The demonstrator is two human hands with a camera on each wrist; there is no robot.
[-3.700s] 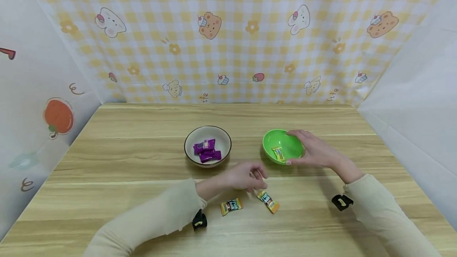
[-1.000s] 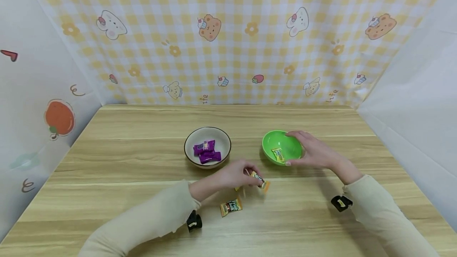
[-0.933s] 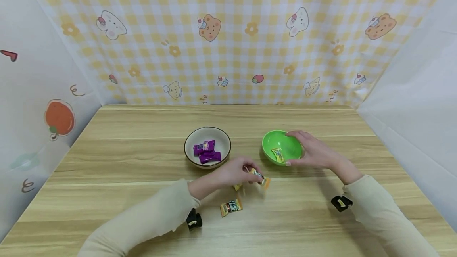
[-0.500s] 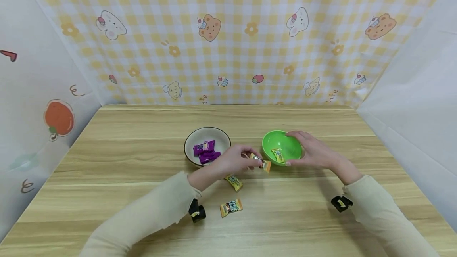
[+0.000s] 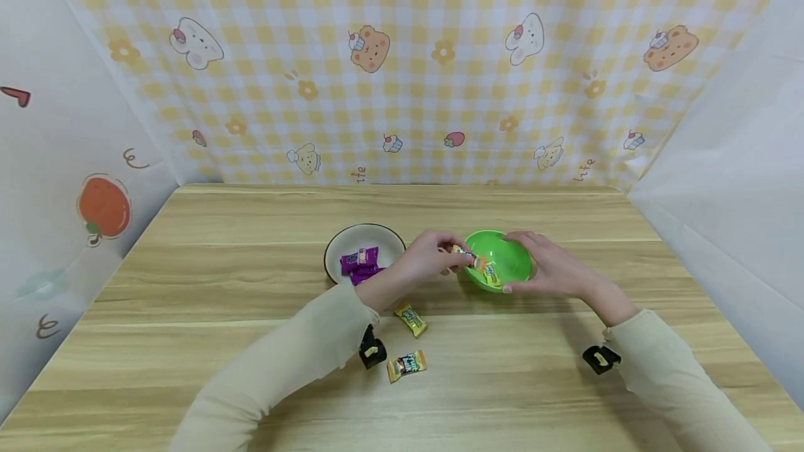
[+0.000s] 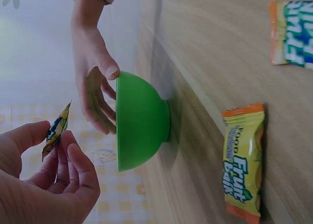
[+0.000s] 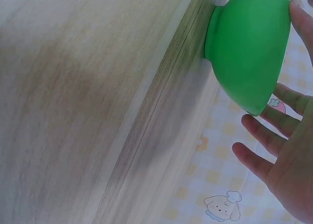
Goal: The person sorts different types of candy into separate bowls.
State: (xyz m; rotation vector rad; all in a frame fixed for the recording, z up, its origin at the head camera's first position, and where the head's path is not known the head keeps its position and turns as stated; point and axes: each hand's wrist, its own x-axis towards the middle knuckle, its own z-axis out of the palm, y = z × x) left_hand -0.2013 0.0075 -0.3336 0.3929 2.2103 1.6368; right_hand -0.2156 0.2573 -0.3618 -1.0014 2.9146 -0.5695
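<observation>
My left hand pinches a yellow-orange wrapped candy between thumb and fingertips, over the left rim of the green bowl. A yellow wrapped candy lies inside that bowl. With thumb and fingers spread across its right rim, my right hand holds the bowl, which stands upright on the table. In the right wrist view some fingers reach past the rim. Two more candies are on the table: a yellow candy and an orange-ended candy.
Left of the green bowl stands a cream bowl with a dark rim, partly hidden by my left forearm. Purple wrapped candies lie in it. A checked cloth hangs behind the wooden table.
My left hand has picked up a candy from the table and carried it up and right to the green bowl. The yellow candy beneath came into view. My right hand has stayed at the bowl.
</observation>
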